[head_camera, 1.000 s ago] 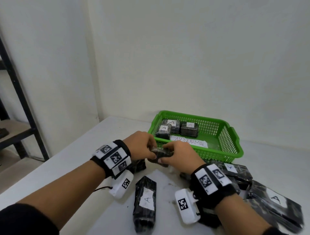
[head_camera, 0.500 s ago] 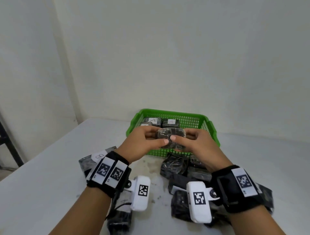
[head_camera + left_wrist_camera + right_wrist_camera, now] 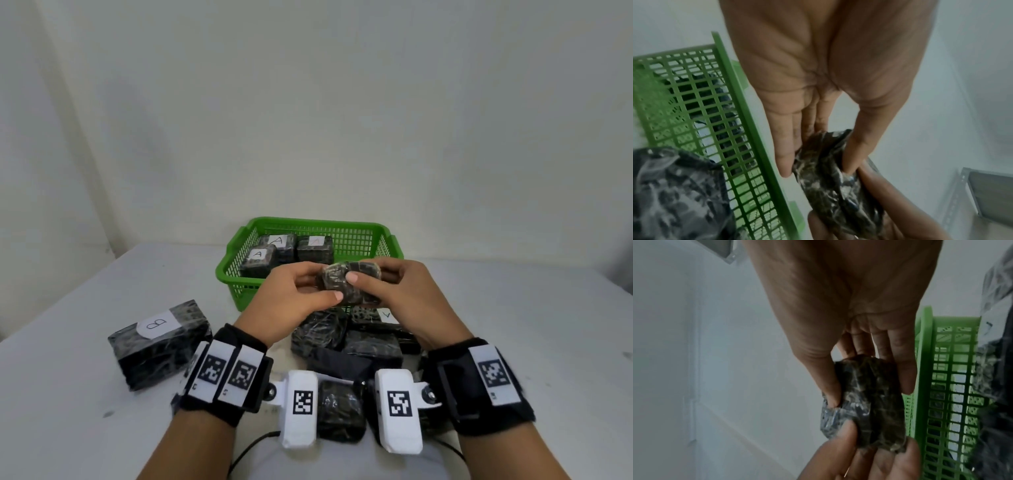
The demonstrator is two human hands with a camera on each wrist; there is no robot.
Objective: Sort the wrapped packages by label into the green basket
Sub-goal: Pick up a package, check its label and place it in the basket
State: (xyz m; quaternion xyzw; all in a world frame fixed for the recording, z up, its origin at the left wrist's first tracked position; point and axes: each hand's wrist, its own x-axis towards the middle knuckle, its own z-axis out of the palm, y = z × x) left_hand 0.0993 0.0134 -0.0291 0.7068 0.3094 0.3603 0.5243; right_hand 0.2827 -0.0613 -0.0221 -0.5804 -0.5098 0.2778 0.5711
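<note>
Both hands hold one small dark wrapped package (image 3: 352, 282) in the air in front of the green basket (image 3: 236, 274). My left hand (image 3: 301, 294) grips its left end, thumb on the near face. My right hand (image 3: 394, 284) grips its right end, thumb on top. No label shows on it. The left wrist view shows the package (image 3: 830, 178) pinched between thumb and fingers, beside the basket wall (image 3: 748, 133). In the right wrist view the package (image 3: 865, 402) sits between my thumb and fingers. Three packages marked A (image 3: 258, 255) lie in the basket.
A package labelled B (image 3: 157, 339) lies on the white table (image 3: 68, 394) at the left. A heap of dark wrapped packages (image 3: 346, 342) sits between my wrists and the basket. A wall stands right behind the basket.
Both hands have lifted the small package off the table and hold it higher, in front of the basket. The head view has swung left, bringing the B package into sight.
</note>
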